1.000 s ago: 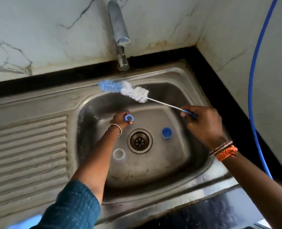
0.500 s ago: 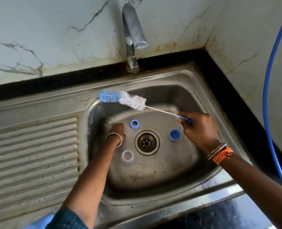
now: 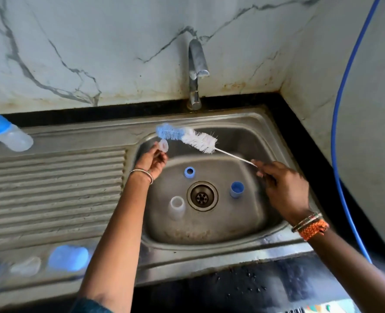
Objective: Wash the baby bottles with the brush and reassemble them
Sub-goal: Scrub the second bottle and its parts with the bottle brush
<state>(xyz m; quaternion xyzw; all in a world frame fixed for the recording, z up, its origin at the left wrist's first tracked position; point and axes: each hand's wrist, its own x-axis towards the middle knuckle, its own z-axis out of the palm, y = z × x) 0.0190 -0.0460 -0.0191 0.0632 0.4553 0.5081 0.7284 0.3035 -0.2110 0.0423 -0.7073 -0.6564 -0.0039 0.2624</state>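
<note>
left hand [image 3: 152, 160] now lifting clear teat [image 3: 163, 146], brush [image 3: 187, 138] raised

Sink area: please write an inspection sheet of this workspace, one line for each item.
Surface: steel sink with drain; ribbed drainboard beside it.
Job's things: brush; clear teat; in the basin, blue ring, blue cap, clear cup; bottle at left edge.
Clutter: blurred blue and clear pieces on the front rim.
Grippers: left hand pinches the teat; right hand holds the brush handle.
Cables: blue hose along the right wall.
Surroundings: tap, no water running; stained marble wall.
</note>
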